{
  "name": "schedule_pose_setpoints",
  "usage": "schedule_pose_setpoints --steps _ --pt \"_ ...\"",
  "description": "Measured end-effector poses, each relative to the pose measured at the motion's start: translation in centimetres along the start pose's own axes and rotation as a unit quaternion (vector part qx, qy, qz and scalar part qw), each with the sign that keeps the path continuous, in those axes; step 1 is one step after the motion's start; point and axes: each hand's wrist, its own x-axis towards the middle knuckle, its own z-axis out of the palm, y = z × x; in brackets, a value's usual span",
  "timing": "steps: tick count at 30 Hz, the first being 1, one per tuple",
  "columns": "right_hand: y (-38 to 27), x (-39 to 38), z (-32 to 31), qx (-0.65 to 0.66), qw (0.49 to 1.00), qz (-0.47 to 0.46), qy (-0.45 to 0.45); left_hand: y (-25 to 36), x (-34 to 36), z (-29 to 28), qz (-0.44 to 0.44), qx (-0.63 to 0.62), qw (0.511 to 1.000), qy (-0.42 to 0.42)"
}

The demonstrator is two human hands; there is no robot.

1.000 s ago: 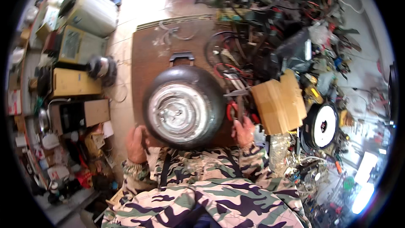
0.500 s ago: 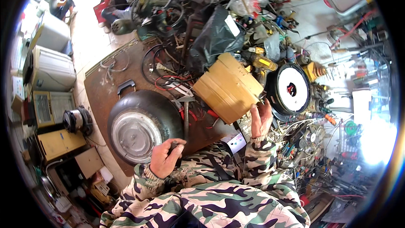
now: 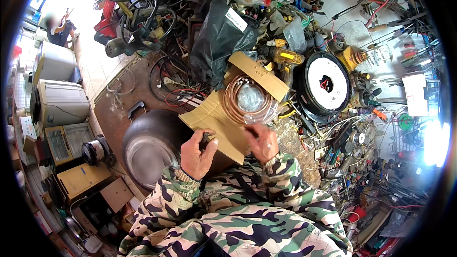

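An opened cardboard box (image 3: 216, 119) lies in front of me with its flap folded out toward me. Inside it rests a coil of copper tubing (image 3: 232, 101) around and partly under clear plastic wrap (image 3: 251, 98). My left hand (image 3: 196, 156) is at the flap's near left edge, thumb and fingers closed on a small dark piece I cannot make out. My right hand (image 3: 264, 143) hovers at the near side of the coil, its fingers curled and smeared by motion. Whether it touches the wrap or flap cannot be told.
A round black-rimmed metal vessel (image 3: 153, 135) stands left on the brown tabletop (image 3: 110, 110). Right of the box are a black ring-shaped part with a white disc (image 3: 327, 78) and a yellow drill (image 3: 288, 57). A black plastic bag (image 3: 214, 38) lies behind; loose tools crowd the right.
The box has gone from closed to open, exposing the copper coil. My right hand has left its right edge and moved left. My left hand has risen toward the flap.
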Motion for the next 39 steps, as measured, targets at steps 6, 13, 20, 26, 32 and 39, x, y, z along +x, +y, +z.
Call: schedule_pose_setpoints --steps 6,13,20,26,32,39 --pt "1.2 4.8 -2.0 -0.274 0.949 -0.150 0.046 0.0 -0.6 -0.3 -0.011 0.002 1.000 0.006" --pt "3.0 6.2 -0.7 -0.347 0.909 -0.229 -0.031 0.0 -0.7 -0.6 -0.017 -0.020 1.000 0.006" --pt "0.0 6.8 -3.4 -0.179 0.966 -0.178 0.065 -0.4 -0.8 -0.8 -0.009 -0.040 0.999 0.003" --pt "-0.9 10.8 -7.3 0.255 0.953 -0.005 0.165 -0.4 -0.9 -0.8 0.006 -0.029 1.000 -0.005" --pt "0.1 11.3 -9.1 0.503 0.845 0.057 0.173 1.1 0.6 0.9 0.114 -0.016 0.993 -0.031" --pt "-1.4 10.6 -8.8 0.148 0.988 0.040 -0.011 1.7 1.2 0.7 0.101 0.052 0.994 0.003"
